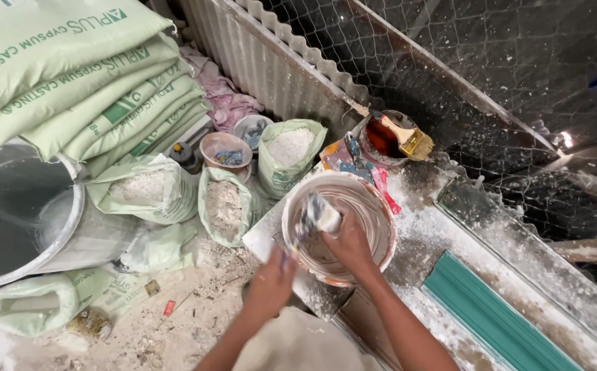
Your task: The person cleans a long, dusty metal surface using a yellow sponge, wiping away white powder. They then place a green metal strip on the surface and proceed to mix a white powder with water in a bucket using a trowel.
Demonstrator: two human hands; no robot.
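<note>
White plaster coats nearly everything on this dusty grey workbench, and at its near left corner sits the round plastic mixing bucket with a plaster-smeared inner wall. The right hand reaches down inside it, fingers closed round a white-caked scraper, probably so the blade can work along the wall. The left hand rests at the near rim, its fingers curled; I cannot tell what, if anything, they grip, though it looks placed to steady the bucket. The bucket's inside shows swirled white streaks over a brownish base. Farther off, a wooden-handled brush lies across a small dark tin. To the left, open pale green sacks of white powder stand within reach.
</note>
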